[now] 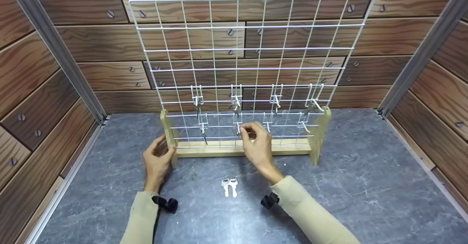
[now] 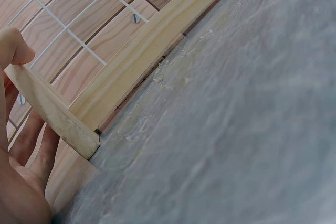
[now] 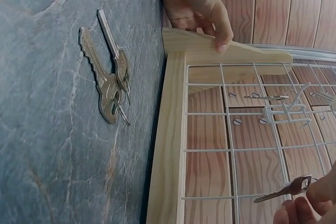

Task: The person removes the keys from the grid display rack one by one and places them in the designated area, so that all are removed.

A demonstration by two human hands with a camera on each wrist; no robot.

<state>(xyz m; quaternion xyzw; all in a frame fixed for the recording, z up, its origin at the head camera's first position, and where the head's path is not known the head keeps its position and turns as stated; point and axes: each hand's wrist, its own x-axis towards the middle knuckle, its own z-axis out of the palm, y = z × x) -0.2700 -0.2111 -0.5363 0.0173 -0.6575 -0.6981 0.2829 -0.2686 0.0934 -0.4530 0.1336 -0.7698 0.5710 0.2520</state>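
My right hand [image 1: 257, 145] is at the lower row of hooks on a white wire grid [image 1: 248, 68]. Its fingertips pinch a metal key [image 3: 286, 190] by the head, close to a white hook [image 1: 237, 125]; the blade points away from the fingers in the right wrist view. My left hand [image 1: 157, 158] grips the left wooden end piece [image 2: 58, 111] of the stand, thumb on one side and fingers on the other. Another key [image 3: 265, 97] hangs from a neighbouring hook [image 1: 203, 126]. More keys hang on the upper row of hooks.
Two loose keys [image 1: 229, 187] lie side by side on the grey marbled tabletop [image 1: 204, 214], in front of the stand. A wooden base bar [image 1: 208, 151] joins the end pieces. Wood-patterned walls [image 1: 91, 39] enclose the table at the back and sides.
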